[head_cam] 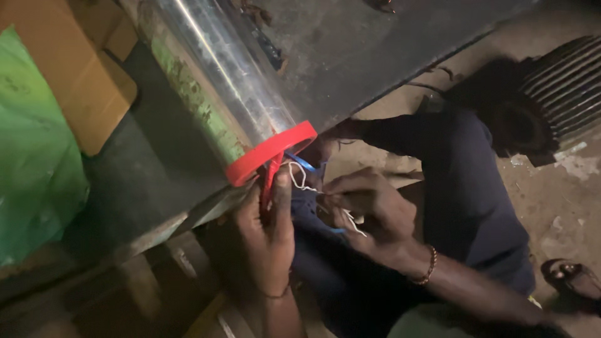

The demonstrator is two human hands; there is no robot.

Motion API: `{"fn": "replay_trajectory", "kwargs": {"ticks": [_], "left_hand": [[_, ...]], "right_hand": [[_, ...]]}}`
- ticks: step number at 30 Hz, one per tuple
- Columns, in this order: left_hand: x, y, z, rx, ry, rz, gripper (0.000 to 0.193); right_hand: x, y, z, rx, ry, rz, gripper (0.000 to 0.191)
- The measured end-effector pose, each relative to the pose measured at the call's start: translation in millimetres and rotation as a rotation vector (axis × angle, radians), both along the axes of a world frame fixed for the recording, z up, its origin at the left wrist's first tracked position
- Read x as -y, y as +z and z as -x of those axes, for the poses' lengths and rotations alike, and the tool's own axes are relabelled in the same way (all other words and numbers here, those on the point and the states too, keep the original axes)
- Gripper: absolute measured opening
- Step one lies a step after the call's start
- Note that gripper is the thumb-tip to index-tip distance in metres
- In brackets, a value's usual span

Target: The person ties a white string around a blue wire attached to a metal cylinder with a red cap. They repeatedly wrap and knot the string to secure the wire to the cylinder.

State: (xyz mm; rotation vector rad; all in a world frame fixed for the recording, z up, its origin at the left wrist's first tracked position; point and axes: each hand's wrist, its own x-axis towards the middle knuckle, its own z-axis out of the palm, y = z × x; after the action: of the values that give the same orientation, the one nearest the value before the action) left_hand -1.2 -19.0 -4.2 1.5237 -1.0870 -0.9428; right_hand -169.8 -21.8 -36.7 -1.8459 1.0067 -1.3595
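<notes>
A long shiny clear-wrapped roll (225, 62) lies slanted along a table edge and ends in a red ring cap (272, 150). My left hand (266, 235) grips a red piece (270, 181) hanging just under that cap. My right hand (369, 216), with a beaded bracelet at the wrist, pinches a thin white string (300, 178) that runs between both hands. A blue strip (305, 164) shows behind the string. What the string is tied to is hidden.
Another person in a dark blue shirt (463, 181) crouches beyond my hands, one arm reaching toward the red cap. A dark metal tabletop (375, 44), cardboard boxes (87, 75), a green sheet (31, 156), a ribbed metal housing (570, 81) and a sandal (570, 278) surround us.
</notes>
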Motion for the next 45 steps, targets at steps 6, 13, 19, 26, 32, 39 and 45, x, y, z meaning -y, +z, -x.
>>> {"fn": "replay_trajectory", "kwargs": {"ticks": [6,13,19,26,32,39,45], "left_hand": [[-5.1,9.1,11.6,-0.23,0.079,-0.105,0.017],[-9.1,-2.6,38.6,-0.043,0.178,0.165,0.013],[-11.0,-4.1,32.4,-0.178,0.214,-0.034,0.013],[-11.8,-12.2,14.0,0.456,0.221,0.368,0.013],[-5.3,-15.5,7.8,0.469,0.251,0.318,0.022],[-12.0,-4.3,-10.9,0.307,0.102,0.193,0.024],[-16.1,0.5,-21.4,0.285,0.065,0.178,0.029]], "right_hand": [[-4.6,-2.3,12.5,-0.071,0.098,0.121,0.021],[-18.6,-12.8,-2.9,0.046,-0.058,0.209,0.021],[-4.9,3.4,-0.6,-0.059,-0.036,0.092,0.023],[16.4,36.5,-10.6,-0.009,-0.143,-0.091,0.023],[27.4,49.1,-33.0,-0.029,-0.132,-0.056,0.029],[26.5,45.8,-51.4,-0.119,-0.226,0.024,0.028],[27.7,24.0,-71.3,-0.145,-0.313,0.132,0.032]]}}
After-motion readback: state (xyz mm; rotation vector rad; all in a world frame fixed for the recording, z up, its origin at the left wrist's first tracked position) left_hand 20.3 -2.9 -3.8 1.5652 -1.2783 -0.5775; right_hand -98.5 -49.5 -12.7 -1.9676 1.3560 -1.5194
